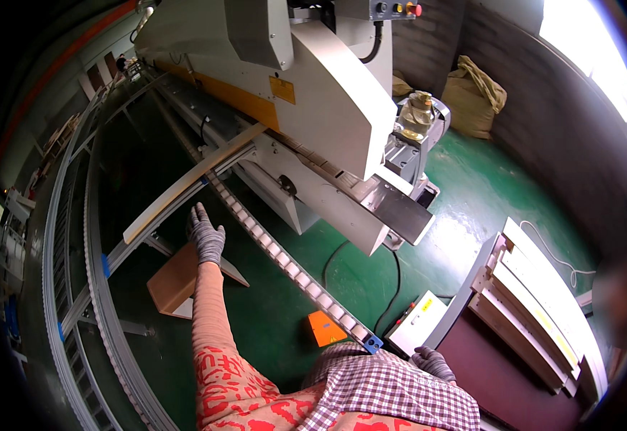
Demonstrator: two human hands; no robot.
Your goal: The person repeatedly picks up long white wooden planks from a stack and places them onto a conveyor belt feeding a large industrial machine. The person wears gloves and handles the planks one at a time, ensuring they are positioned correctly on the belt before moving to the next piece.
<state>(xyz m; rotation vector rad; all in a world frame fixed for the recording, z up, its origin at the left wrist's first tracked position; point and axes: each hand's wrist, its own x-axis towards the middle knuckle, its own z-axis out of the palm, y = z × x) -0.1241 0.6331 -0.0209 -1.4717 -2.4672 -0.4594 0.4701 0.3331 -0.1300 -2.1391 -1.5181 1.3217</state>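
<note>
Head view: left hand [206,238] outstretched, flat.

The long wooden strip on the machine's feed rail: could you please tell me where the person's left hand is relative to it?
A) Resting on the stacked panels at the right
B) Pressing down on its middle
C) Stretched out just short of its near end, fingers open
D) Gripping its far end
C: the gloved left hand is extended with fingers spread, just below the near end of the wooden strip, not clasping it.
</note>
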